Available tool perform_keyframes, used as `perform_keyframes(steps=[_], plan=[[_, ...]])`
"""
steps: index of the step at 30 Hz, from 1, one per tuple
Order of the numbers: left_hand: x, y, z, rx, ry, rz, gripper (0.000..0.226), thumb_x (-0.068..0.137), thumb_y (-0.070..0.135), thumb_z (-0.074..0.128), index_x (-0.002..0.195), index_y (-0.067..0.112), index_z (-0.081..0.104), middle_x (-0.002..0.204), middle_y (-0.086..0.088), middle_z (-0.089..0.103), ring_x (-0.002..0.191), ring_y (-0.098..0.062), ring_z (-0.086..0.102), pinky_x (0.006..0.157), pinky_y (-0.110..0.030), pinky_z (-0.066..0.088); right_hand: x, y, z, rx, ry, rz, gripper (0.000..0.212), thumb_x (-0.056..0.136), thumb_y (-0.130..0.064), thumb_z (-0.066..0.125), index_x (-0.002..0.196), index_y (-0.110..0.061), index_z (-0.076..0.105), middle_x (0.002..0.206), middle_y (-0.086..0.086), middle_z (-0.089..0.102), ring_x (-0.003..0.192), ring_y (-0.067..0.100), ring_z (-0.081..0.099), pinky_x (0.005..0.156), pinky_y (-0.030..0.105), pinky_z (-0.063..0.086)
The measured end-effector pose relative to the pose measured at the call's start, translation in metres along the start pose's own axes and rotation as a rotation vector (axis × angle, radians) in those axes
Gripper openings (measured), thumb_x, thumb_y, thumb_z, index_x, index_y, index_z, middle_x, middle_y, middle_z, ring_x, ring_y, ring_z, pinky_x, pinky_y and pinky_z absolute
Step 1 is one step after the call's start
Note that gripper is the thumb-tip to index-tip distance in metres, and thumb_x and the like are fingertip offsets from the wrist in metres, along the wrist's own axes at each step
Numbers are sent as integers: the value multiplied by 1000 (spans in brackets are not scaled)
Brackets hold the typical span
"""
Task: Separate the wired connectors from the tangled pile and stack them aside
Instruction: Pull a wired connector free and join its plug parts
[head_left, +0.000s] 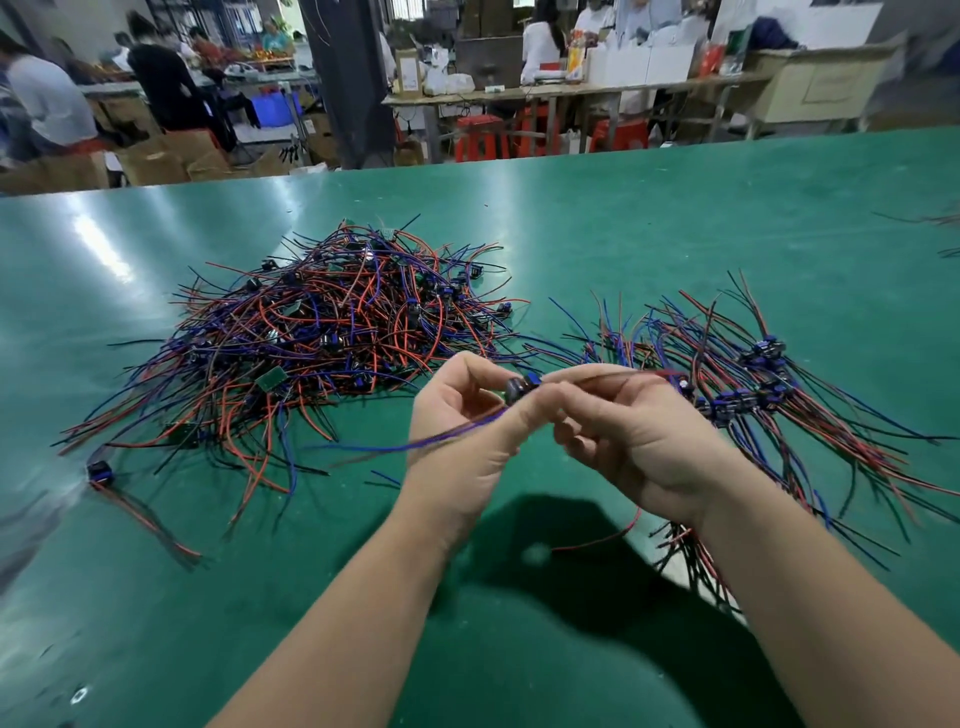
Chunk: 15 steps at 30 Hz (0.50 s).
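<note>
- green table (623, 218) carries a tangled pile (322, 332) of red, blue and black wires at centre left.
- left hand (457, 431) and right hand (634, 441) both pinch one dark connector (522, 387) at their fingertips, raised above the table beside the pile.
- its blue wires (415, 444) trail left and downward across the left hand; long axis runs roughly left to right.
- sorted stack (753, 384) lies to the right, wires fanned outward.

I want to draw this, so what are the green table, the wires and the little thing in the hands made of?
The table: probably a rubbery or vinyl mat; smooth, with soft glare. Wires in the tangled pile: likely plastic-coated metal; coloured, bendy, holding curves. The connector, pinched by left hand and right hand: seemingly hard dark-blue plastic, though blurred.
</note>
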<state>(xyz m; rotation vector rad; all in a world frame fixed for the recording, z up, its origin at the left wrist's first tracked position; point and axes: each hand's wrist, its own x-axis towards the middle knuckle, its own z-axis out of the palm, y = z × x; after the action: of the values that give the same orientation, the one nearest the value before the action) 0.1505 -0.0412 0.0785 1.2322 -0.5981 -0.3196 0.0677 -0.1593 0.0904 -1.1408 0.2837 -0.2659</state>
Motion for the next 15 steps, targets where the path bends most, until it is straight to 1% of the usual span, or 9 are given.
perform_keyframes(steps=[1, 3, 4, 6, 8, 9, 11, 13, 15], plan=[[-2, 0, 2, 69, -9, 41, 34, 50, 32, 87, 68, 28, 58, 59, 10, 54, 56, -10, 45, 51, -27, 37, 1, 0, 1, 69, 21, -13, 6, 61, -15, 71, 65, -10, 71, 61, 3, 63, 48, 7, 58, 48, 14, 48], [-6, -1, 4, 177, -72, 109, 34, 52, 37, 86, 71, 34, 58, 64, 2, 60, 61, -14, 50, 57, -29, 42, 3, 0, 1, 181, 64, -19, 7, 64, -12, 68, 67, -6, 66, 60, 4, 61, 47, 7, 56, 43, 15, 46], [-8, -3, 5, 204, -117, 128, 33, 55, 33, 86, 75, 35, 59, 70, -2, 66, 64, -14, 55, 60, -29, 46, 3, -1, 0, 207, 87, -19, 9, 65, -11, 67, 70, -4, 64, 60, 5, 62, 46, 8, 57, 40, 15, 45], [-10, -2, 7, 218, -178, 129, 27, 66, 17, 79, 80, 33, 63, 79, 1, 70, 67, -10, 60, 61, -27, 50, 4, -5, -3, 203, 139, -29, 11, 65, -11, 67, 74, -5, 63, 60, 6, 63, 46, 8, 58, 40, 15, 46], [-10, -3, 7, 167, -201, 69, 25, 73, 5, 65, 86, 27, 66, 79, 6, 71, 66, -8, 63, 59, -26, 54, 5, -8, -7, 150, 191, -49, 14, 63, -13, 68, 75, -6, 64, 57, 2, 62, 45, 6, 55, 42, 14, 46], [-9, -1, 7, 101, -197, -2, 24, 76, 1, 63, 88, 22, 68, 78, 5, 71, 66, -9, 65, 59, -26, 55, 5, -9, -9, 104, 212, -60, 15, 63, -14, 69, 75, -7, 64, 56, 1, 61, 45, 5, 54, 42, 13, 45], [-9, 1, 7, -34, -181, -152, 15, 78, 7, 73, 90, 15, 68, 74, 0, 71, 63, -13, 67, 59, -26, 56, 4, -8, -10, 11, 221, -75, 11, 61, -16, 71, 70, -9, 67, 56, 1, 61, 46, 7, 53, 45, 14, 44], [-9, -1, 9, -39, -168, -237, 23, 68, 19, 77, 87, 9, 67, 66, -4, 69, 58, -14, 65, 58, -25, 56, 2, -5, -8, -51, 200, -76, 6, 59, -15, 72, 61, -11, 69, 56, 2, 62, 47, 8, 53, 47, 15, 43], [-9, -3, 9, -7, -179, -297, 15, 70, 11, 77, 80, 6, 67, 61, -5, 67, 52, -11, 62, 54, -23, 55, 1, -2, -4, -116, 216, -73, 8, 57, -15, 73, 61, -11, 68, 54, 2, 61, 45, 8, 51, 47, 17, 41]])
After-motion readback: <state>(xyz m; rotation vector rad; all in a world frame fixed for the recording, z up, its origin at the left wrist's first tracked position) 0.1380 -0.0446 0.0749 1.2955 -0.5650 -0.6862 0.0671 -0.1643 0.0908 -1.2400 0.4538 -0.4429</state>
